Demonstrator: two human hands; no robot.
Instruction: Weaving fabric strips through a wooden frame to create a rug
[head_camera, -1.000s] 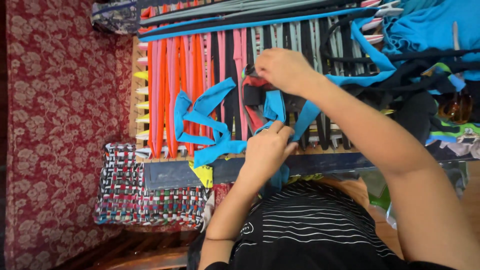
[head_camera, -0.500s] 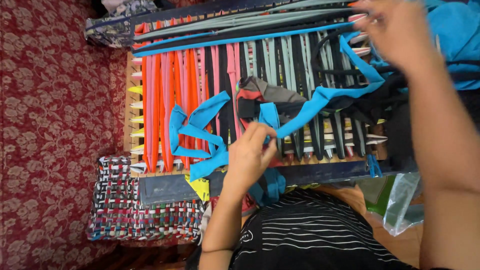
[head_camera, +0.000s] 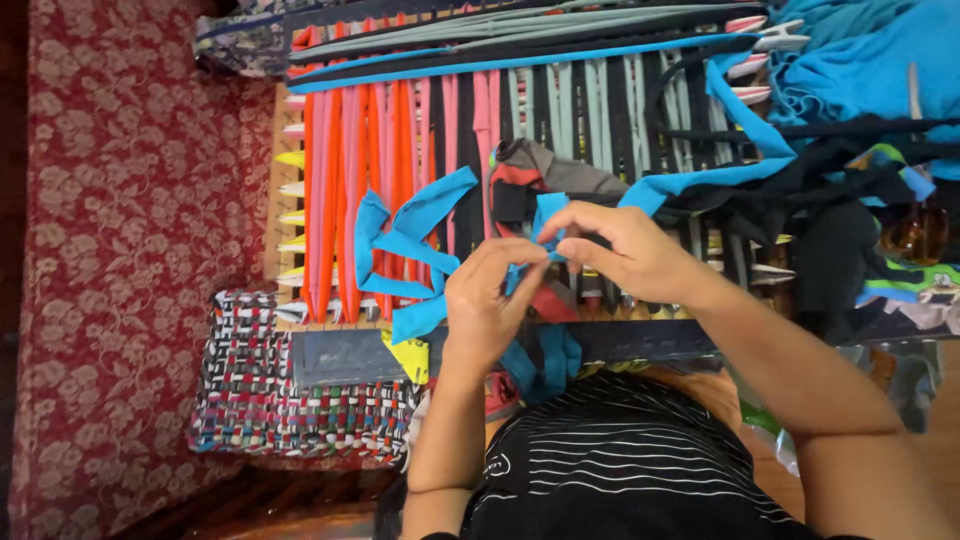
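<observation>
A wooden peg loom (head_camera: 281, 190) lies in front of me, strung with orange, pink, grey and black fabric strips. A blue fabric strip (head_camera: 410, 240) loops across the strips and runs up right to the far pegs. My left hand (head_camera: 485, 305) pinches this blue strip near the loom's near edge. My right hand (head_camera: 620, 250) meets it from the right, fingers closed on the same blue strip just above. The fingertips of both hands touch over the middle strips.
A woven multicoloured mat (head_camera: 260, 390) hangs off the loom's near left corner. A red patterned carpet (head_camera: 120, 250) covers the left. A pile of blue and black fabric (head_camera: 860, 90) lies at the upper right. My striped shirt (head_camera: 610, 470) fills the bottom.
My right hand came back down from the far right, where it had pulled the blue strip, and joined my left hand at the loom's middle. The left hand stayed near the near edge.
</observation>
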